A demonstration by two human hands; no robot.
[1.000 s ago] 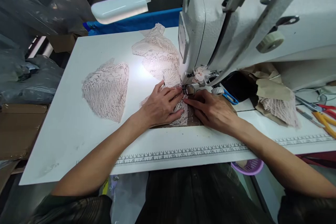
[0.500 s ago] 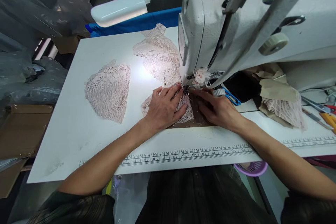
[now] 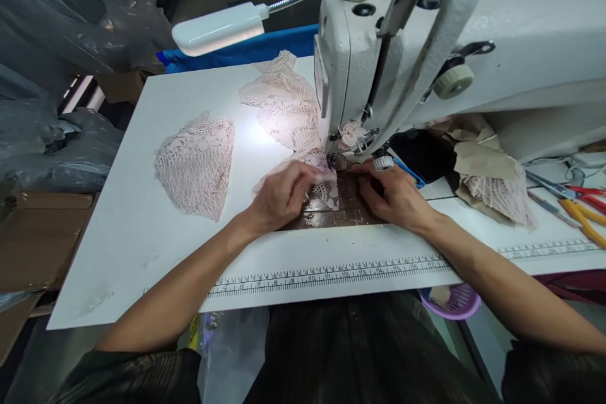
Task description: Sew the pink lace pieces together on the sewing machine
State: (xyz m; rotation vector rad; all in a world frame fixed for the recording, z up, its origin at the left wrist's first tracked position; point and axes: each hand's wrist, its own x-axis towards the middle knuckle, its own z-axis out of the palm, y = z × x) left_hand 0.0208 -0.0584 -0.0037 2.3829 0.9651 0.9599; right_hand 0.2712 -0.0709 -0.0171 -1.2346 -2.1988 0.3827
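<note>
My left hand (image 3: 284, 197) is closed, thumb and fingers drawn together over the left side of the pale pink lace piece (image 3: 326, 194). A pale blurred streak shows at its fingertips, too smeared to name. That lace lies under the presser foot (image 3: 332, 161) of a white sewing machine (image 3: 338, 69), on a brown taped plate (image 3: 350, 199). To the right of the foot is my right hand (image 3: 392, 192), its index finger stretched toward the foot and the others bent, with a gap between them. I see nothing held in it. More lace (image 3: 288, 110) trails behind the foot.
Another lace piece (image 3: 196, 167) lies left on the white table (image 3: 127, 252). A lamp (image 3: 220, 28) hangs above. Right of my hand are a blue-handled tool (image 3: 409, 172), a dark flat object (image 3: 423, 154), lace in brown paper (image 3: 497, 186) and orange-handled scissors (image 3: 582, 221).
My left hand was spread flat on the lace; now it has lifted and curled, uncovering more lace and plate. My right hand stays beside the foot. The camera view has shifted slightly.
</note>
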